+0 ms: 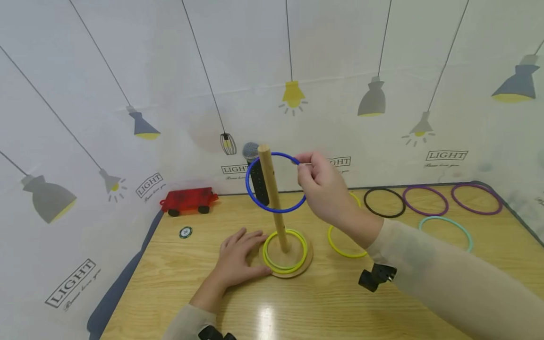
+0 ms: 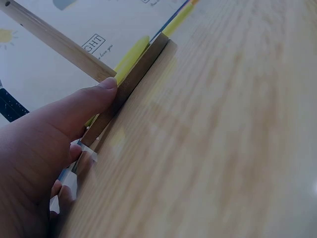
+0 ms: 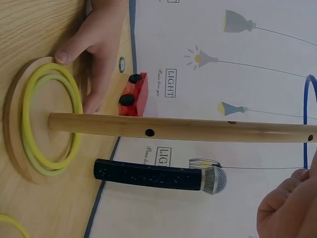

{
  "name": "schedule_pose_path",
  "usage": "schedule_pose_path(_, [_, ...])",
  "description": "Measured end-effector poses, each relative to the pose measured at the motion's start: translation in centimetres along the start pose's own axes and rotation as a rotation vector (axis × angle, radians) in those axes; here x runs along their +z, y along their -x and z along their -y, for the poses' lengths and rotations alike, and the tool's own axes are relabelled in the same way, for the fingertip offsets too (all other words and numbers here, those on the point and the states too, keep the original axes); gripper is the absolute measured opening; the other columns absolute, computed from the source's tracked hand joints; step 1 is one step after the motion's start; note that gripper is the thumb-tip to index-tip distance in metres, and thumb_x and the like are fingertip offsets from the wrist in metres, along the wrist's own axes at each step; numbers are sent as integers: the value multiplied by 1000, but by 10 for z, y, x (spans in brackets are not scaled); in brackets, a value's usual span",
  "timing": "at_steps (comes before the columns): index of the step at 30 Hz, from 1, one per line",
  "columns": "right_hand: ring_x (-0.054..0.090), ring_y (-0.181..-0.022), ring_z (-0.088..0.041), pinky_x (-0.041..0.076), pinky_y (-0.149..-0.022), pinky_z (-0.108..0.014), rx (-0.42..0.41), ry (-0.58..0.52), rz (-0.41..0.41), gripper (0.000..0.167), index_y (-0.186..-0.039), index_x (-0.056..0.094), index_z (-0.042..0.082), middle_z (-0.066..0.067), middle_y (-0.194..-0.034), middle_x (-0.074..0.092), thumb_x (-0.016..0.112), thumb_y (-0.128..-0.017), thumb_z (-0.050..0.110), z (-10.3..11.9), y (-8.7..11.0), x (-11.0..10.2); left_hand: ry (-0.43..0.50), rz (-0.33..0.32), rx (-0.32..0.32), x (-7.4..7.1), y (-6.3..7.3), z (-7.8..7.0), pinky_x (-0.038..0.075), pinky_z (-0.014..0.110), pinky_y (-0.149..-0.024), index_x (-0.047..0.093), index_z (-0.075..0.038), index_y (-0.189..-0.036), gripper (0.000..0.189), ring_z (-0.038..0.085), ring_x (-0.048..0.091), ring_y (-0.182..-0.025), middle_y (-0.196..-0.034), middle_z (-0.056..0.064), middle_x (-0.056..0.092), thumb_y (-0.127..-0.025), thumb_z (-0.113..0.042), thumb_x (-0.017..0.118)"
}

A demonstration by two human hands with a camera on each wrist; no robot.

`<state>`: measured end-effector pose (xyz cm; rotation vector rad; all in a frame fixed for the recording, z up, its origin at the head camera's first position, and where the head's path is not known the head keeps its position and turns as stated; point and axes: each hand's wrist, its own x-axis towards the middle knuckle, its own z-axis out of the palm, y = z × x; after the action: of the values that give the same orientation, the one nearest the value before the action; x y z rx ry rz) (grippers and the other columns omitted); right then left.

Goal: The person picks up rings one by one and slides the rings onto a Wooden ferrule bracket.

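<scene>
My right hand [image 1: 325, 186] pinches a blue ring [image 1: 276, 211] at its right side, with thumb and fingertips. The ring is near the top of an upright wooden pole [image 1: 272, 182], which appears to pass through it. The pole stands on a round wooden base [image 1: 309, 259]. Two rings, a yellow ring [image 3: 27, 99] and a yellow-green one [image 3: 49, 173], lie on that base around the pole. My left hand [image 1: 238, 259] rests at the left of the base, fingers extended, thumb touching its rim. In the left wrist view the thumb [image 2: 96, 101] lies against the base edge.
Behind the pole a microphone [image 3: 148, 176] stands upright. A red toy car [image 1: 189, 200] and a round chip [image 1: 185, 232] are at the left. Farther right lie a yellow ring [image 1: 346, 255], a black ring [image 1: 384, 216], two purple rings [image 1: 425, 213] and a turquoise ring [image 1: 446, 218]. A printed backdrop encloses the table.
</scene>
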<state>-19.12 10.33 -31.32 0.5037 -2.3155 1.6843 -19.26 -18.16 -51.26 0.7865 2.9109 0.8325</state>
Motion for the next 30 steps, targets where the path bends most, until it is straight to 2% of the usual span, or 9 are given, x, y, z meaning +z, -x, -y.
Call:
schedule_pose_path(11, [37, -49, -15, 33, -47, -28, 102, 84, 69, 23, -126, 60, 4, -1, -67, 48, 47, -112, 17, -46, 21, 7, -37, 11, -5, -2, -2, 0, 15, 68, -121, 60, -32, -154, 85, 39, 24, -159, -163, -6, 49, -81, -69, 83])
schedule_pose_path(20, [36, -47, -12, 33, -45, -27, 115, 111, 118, 19, -122, 61, 2, 1, -64, 45, 50, -110, 11, -72, 37, 15, -38, 10, -5, -2, -2, 1, 15, 67, -121, 62, -31, -152, 85, 38, 24, -159, -163, -9, 49, -80, -69, 83])
schedule_pose_path(24, [39, -50, -13, 36, -47, -27, 140, 109, 142, 18, -120, 61, 1, 0, -67, 48, 50, -109, 11, -84, 43, 20, -43, 6, 0, -1, -2, 2, 16, 67, -121, 63, -29, -150, 83, 39, 25, -159, -162, -9, 49, -80, -69, 82])
schedule_pose_path(30, [53, -62, -16, 45, -55, -28, 176, 136, 133, 14, -115, 62, 3, -3, -78, 61, 53, -109, 11, -99, 53, 25, -30, 15, -12, -1, -1, 1, 14, 66, -122, 62, -30, -151, 84, 39, 24, -159, -163, -7, 49, -80, -70, 82])
